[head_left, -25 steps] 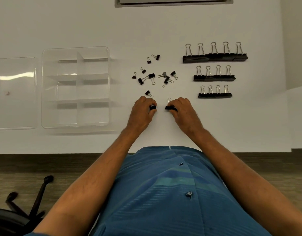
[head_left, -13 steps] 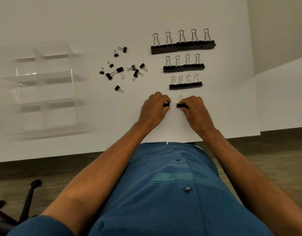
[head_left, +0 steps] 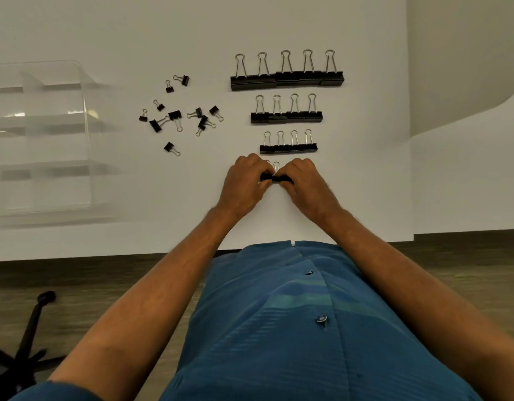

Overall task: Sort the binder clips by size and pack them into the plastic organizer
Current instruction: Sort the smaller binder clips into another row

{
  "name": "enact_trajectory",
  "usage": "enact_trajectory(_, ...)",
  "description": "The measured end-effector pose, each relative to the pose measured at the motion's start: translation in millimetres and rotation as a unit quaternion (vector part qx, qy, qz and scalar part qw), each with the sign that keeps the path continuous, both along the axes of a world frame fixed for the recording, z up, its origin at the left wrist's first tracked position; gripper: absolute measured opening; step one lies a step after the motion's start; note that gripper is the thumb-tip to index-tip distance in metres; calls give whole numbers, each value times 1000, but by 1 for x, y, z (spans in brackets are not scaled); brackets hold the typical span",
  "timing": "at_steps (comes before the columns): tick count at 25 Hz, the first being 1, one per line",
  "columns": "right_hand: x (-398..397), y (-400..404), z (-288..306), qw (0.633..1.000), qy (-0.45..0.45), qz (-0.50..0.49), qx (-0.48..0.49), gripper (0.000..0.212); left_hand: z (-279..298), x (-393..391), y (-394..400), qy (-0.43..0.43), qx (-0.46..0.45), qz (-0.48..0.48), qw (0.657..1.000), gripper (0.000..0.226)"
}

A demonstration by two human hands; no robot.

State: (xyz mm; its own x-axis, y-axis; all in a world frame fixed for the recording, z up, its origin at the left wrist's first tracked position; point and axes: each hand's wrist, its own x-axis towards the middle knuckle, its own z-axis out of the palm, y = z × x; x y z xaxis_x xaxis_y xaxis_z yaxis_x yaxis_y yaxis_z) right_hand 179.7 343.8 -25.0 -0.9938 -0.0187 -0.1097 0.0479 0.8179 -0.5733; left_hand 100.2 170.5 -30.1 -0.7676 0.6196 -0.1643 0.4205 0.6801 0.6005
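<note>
On the white table [head_left: 337, 204] both hands meet just near of three sorted rows of binder clips. The left hand [head_left: 244, 183] and the right hand [head_left: 309, 185] each curl their fingers around the ends of a short black run of small clips [head_left: 275, 178], pinching them together with the wire handles pointing far. Beyond lie the small row [head_left: 288, 148], the medium row [head_left: 286, 116] and the large row [head_left: 287, 79], each lined up side by side. To the left, loose little clips [head_left: 180, 115] lie scattered. Further left sits the clear plastic organizer [head_left: 41, 140], blurred, its compartments showing no clips.
</note>
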Motion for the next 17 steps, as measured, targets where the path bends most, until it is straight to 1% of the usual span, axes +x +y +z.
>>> enact_trajectory(3,-2,4,-1,1000,-5,5,-16,16,-6,2,0,1,-4,5,1000,22)
enact_trajectory(6,-3,8,-2,1000,-5,21,-22,16,-10,6,1,6,0,30,1000,23)
enact_trajectory(12,-8,15,2,996,21,84,35,15,-11,13,3,15,-4,47,999,23)
enact_trajectory(14,-9,14,4,997,21,75,28,14,-10,12,3,14,-2,47,999,22)
enact_trajectory(17,-7,10,5,999,10,50,-7,13,-9,13,2,17,3,41,999,22)
